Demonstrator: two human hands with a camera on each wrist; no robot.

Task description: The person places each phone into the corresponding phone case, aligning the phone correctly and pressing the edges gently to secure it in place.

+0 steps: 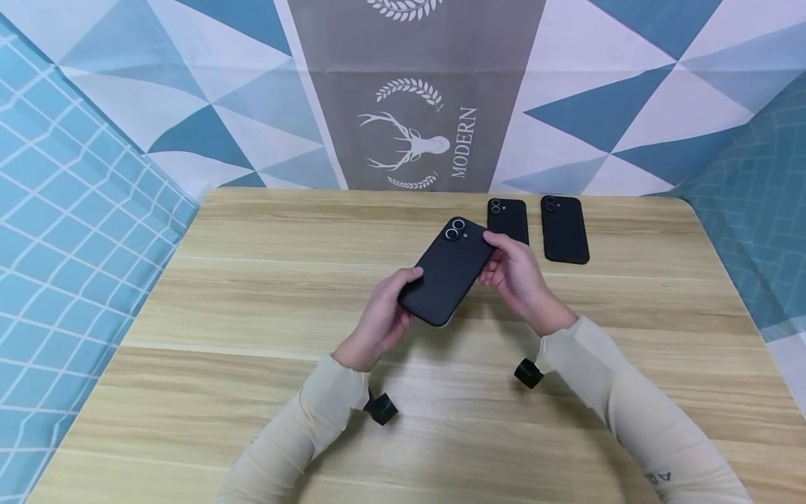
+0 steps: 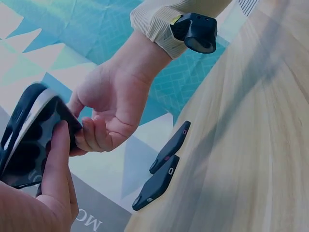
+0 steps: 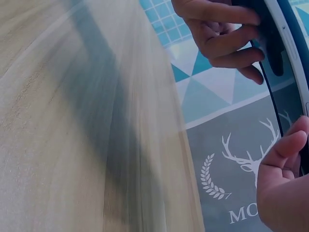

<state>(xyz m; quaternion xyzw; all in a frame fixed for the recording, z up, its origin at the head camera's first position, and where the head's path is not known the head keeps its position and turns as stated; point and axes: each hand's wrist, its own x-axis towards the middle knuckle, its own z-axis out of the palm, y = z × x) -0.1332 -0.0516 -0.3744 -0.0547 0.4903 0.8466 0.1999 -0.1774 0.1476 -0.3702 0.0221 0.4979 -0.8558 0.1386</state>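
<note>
Both hands hold up a smartphone (image 3: 290, 43) with a black case (image 1: 448, 273) on its back, tilted above the table. Two ringed camera lenses show at the case's top corner in the head view. The left hand (image 1: 385, 308) grips the lower left edge, thumb on the back and fingers underneath. At the upper right edge, the right hand (image 1: 519, 276) pinches with thumb on top and fingers curled below. In the left wrist view, the phone's pale side shows as a band between the black case and the dark glossy screen (image 2: 41, 140).
Two more black phone cases, one (image 1: 508, 218) partly behind the right hand and another (image 1: 564, 229) to its right, lie near the back edge of the wooden table (image 1: 252, 301). A patterned cloth (image 1: 415, 91) hangs behind the table. Each wrist carries a small black camera (image 1: 381, 409).
</note>
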